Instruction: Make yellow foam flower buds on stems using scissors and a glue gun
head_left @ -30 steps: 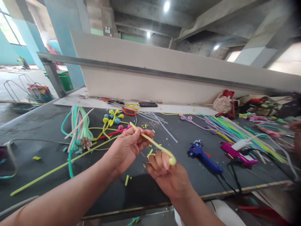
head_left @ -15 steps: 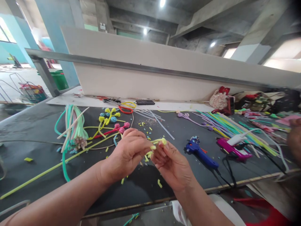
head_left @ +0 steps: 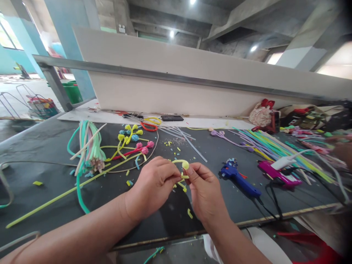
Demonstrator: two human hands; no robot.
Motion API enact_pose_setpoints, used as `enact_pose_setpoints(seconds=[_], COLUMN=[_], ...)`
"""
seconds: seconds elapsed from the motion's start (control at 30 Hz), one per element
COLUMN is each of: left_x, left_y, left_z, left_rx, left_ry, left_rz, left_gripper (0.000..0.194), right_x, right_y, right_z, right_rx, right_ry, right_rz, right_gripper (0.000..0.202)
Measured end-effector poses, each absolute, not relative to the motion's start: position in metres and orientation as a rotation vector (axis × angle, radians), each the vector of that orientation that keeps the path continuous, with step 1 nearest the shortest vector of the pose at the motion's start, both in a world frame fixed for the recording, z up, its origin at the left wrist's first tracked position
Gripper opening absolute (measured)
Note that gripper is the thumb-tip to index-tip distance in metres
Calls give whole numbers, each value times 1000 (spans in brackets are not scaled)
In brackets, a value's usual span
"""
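Left hand (head_left: 152, 185): pinched closed, yellow stem (head_left: 178, 161) | Right hand (head_left: 207, 192): pinched closed, apparently same stem | Knob (head_left: 186, 166) between grips: pinch lightly, close in, avoiding flattening

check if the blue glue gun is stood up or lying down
Lying down: the blue glue gun is stretched out along the dark tabletop, its handle low against the surface.

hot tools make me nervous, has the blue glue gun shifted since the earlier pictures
No. Judged against the table's front edge, the blue glue gun lies in the same spot, at the same slant; the view itself shifted slightly.
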State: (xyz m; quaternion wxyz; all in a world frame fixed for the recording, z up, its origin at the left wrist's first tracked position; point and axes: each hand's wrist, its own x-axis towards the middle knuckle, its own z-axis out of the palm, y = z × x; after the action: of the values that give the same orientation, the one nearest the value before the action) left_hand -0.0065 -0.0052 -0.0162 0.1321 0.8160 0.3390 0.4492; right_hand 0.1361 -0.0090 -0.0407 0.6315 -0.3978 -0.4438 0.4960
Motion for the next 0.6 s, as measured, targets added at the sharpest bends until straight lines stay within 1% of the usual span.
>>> enact_pose_setpoints(seconds=[0.13, 0.27, 0.37, 0.47, 0.53, 0.6], left_x=[-4, -1, 0, 2, 3, 5], left_y=[-5, -2, -2, -5, -7, -9], left_z=[-18, -17, -16, -17, -18, -18], left_rx=[2161, 1777, 1567, 1625, 1672, 1590], left_ry=[854, 927, 920, 840, 829, 839], left_rz=[1244, 1158, 1102, 1061, 1051, 1071], left_gripper=[14, 8, 7, 6, 7, 6], right_x=[141, 139, 138, 140, 141, 143], right_y=[-9, -11, -13, -13, -12, -10], right_z=[-40, -36, -34, -35, -36, -37], right_rx=[-1022, -1109, -1168, -1250, -1274, -1233], right_ry=[-1139, -1197, -1283, -1411, -1503, -1612], right_rz=[999, 899, 783, 546, 313, 58], right_gripper=[10, 12, 11, 10, 8, 7])
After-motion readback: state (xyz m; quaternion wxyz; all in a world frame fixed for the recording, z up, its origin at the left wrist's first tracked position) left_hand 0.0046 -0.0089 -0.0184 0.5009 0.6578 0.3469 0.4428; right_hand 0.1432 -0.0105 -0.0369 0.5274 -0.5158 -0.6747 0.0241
